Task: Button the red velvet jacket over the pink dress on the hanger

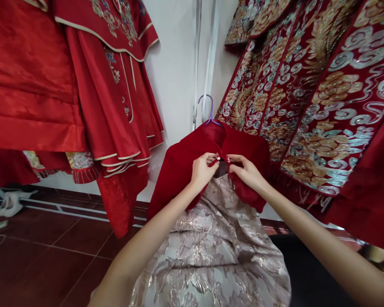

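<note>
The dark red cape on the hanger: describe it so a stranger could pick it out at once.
Start at the white wall between the two racks of red clothes. Low in that gap a purple hanger carries a dark red cape over a silvery flowered dress; the left hand and right hand pinch its front edges. Unlike its neighbours, it is plain, without embroidery or trim.

Matt velvety red cape (182, 164) over a shiny silver brocade dress (217, 251), beside glossy satin robes (35, 85)
</note>
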`<state>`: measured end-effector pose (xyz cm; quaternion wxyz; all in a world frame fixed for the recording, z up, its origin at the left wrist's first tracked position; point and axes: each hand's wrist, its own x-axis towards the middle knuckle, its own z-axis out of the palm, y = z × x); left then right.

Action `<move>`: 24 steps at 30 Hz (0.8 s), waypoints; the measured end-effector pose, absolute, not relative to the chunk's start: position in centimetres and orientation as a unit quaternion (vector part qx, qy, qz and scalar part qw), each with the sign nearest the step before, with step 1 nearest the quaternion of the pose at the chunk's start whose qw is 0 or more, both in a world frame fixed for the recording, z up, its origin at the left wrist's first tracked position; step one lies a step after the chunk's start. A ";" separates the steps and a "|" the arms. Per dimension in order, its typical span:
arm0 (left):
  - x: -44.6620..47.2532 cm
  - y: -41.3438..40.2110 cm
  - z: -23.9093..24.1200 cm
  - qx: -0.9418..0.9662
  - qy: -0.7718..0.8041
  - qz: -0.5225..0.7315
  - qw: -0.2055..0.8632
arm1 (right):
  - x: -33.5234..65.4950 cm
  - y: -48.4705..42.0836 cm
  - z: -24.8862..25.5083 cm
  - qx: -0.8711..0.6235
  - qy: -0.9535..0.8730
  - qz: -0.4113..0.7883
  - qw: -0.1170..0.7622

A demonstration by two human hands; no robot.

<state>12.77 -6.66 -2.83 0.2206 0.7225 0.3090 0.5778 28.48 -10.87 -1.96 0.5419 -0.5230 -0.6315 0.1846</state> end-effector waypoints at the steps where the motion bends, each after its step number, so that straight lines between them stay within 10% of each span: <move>1: 12.7 -6.3 -3.2 0.710 0.307 0.585 0.245 | 28.4 -10.8 -2.0 -0.520 -0.616 0.201 0.558; 24: 11.3 -5.0 -1.8 0.784 0.253 0.516 0.234 | 27.1 -11.3 0.2 -0.484 -0.710 -0.019 0.510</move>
